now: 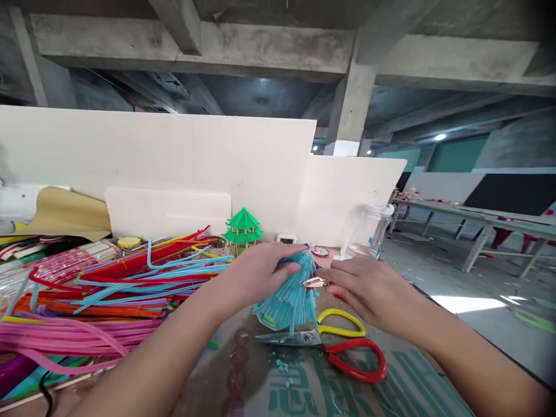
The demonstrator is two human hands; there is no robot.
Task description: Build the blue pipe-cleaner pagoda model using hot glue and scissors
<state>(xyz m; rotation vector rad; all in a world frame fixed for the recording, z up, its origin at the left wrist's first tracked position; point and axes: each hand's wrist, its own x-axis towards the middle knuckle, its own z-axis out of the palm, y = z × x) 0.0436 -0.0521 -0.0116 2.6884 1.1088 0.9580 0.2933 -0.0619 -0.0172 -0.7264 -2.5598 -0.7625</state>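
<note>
A light-blue tiered tree of pipe cleaners [289, 298] stands tilted in the middle. My left hand [256, 267] is closed around its upper part, thumb and fingers pressed on the strands. At the tree's right side, my right hand [369, 286] is closed on what look like small pliers [315, 282]; their shiny jaws touch or nearly touch the strands, and the handles are mostly hidden by the fingers. Scissors [310, 337] with one yellow and one red handle lie open in front of the tree. Small blue clippings [282, 366] are scattered nearer to me.
Bundles of coloured pipe cleaners [143, 284] cover the left side. Behind stand a small green tree [244, 226], a white digital gauge [286, 238] and a clear plastic jar [369, 231]. White boards [174, 150] wall off the back.
</note>
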